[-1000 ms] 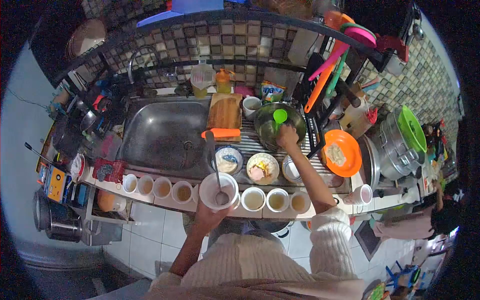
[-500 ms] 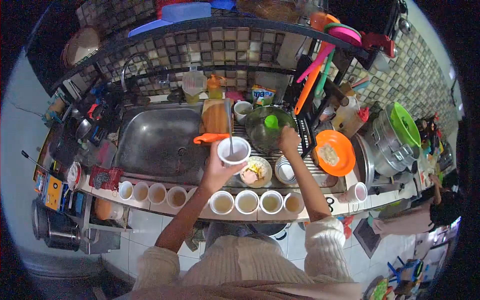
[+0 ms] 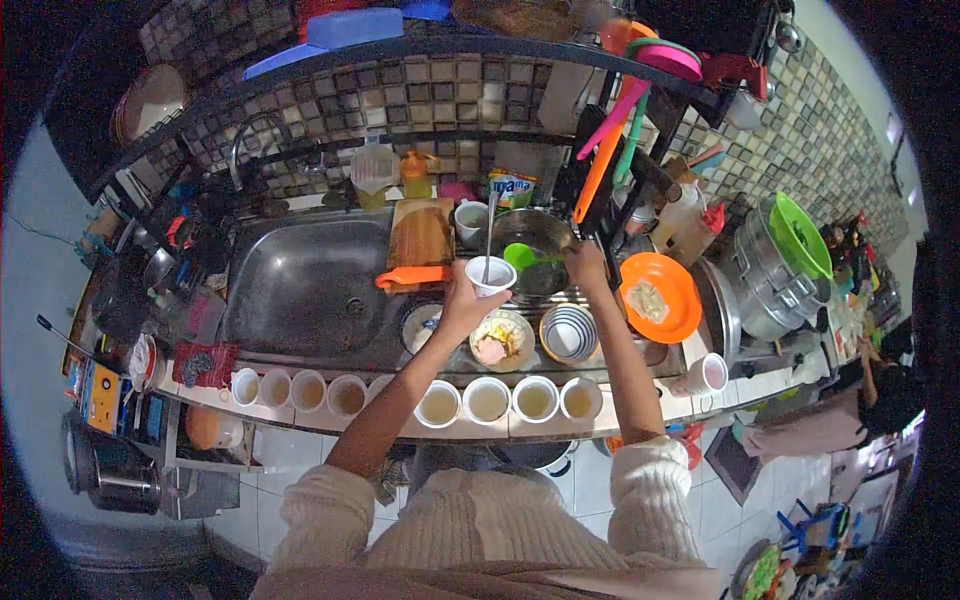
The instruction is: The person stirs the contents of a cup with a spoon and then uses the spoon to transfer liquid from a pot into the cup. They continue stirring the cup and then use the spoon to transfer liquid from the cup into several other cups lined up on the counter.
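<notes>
My left hand (image 3: 464, 306) is closed around a white cup (image 3: 492, 284) with a metal spoon (image 3: 490, 235) standing in it. This cup is at the near rim of a round metal pot (image 3: 552, 226). My right hand (image 3: 587, 264) grips the handle end of a green ladle (image 3: 519, 256), whose scoop is inside the pot. Below the cup sits a bowl (image 3: 528, 338) of pink and yellow food. A stack of striped bowls (image 3: 570, 333) stands beside it, near my right forearm. Liquid-filled cups (image 3: 487, 401) line the counter's front edge.
To the left lies a steel sink (image 3: 300, 285), with a wooden board (image 3: 420, 235) and an orange-handled utensil (image 3: 414, 276) at its right. An orange plate (image 3: 685, 310) with pale food and a large steamer pot (image 3: 770, 285) stand right. Overhead runs a shelf with hanging utensils.
My left hand has carried the cup rightward and up, close to the pot. The ladle's scoop has shifted left and nearer to the cup. The view has moved slightly.
</notes>
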A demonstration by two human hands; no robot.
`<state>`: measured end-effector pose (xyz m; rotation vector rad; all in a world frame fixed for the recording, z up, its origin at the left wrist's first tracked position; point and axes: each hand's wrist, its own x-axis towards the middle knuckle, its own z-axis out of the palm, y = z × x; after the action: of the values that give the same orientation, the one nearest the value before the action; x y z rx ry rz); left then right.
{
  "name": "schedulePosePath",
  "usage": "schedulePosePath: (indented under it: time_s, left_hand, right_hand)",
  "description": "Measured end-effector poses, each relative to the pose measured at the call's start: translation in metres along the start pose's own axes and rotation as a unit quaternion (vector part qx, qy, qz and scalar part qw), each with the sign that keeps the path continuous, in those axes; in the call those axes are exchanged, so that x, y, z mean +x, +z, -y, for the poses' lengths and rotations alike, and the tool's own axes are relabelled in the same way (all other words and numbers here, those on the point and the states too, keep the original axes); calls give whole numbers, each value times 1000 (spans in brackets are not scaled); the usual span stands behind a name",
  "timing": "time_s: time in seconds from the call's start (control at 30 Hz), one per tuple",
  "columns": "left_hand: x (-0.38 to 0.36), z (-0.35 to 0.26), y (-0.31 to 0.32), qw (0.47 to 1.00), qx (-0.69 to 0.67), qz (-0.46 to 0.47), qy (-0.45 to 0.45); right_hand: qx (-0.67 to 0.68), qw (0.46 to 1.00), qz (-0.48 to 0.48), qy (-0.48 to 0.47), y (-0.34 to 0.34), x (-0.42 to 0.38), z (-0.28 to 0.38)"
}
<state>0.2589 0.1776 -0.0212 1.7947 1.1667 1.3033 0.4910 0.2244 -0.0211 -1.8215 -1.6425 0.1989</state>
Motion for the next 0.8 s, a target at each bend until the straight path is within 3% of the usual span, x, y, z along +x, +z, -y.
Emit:
schedulePosePath:
  time_s: [0.13, 0.2, 0.43, 0.5, 0.63, 0.73, 0.8]
  left_hand:
    - [5, 10, 9, 1000, -8, 7, -10]
    - [8, 15, 12, 999, 10, 22, -23]
    - [10, 24, 21, 995, 50, 38, -71]
    - [13, 31, 24, 990, -17, 71, -120]
    - [16, 43, 30, 991, -19, 71, -115]
    - [15, 35, 29, 994, -39, 58, -88]
    - [14, 28, 28, 997, -27, 38, -68]
  right_hand:
    - [15, 998, -37, 49, -11, 3, 5]
    - [94, 991, -17, 97, -22, 4, 9]
    - [113, 988, 10, 109, -58, -1, 35]
    - [94, 989, 20, 113, -67, -4, 42]
    - [96, 991, 27, 85, -75, -10, 46]
    - [95, 994, -25, 49, -80, -19, 58]
    - [113, 992, 39, 38, -92, -28, 76]
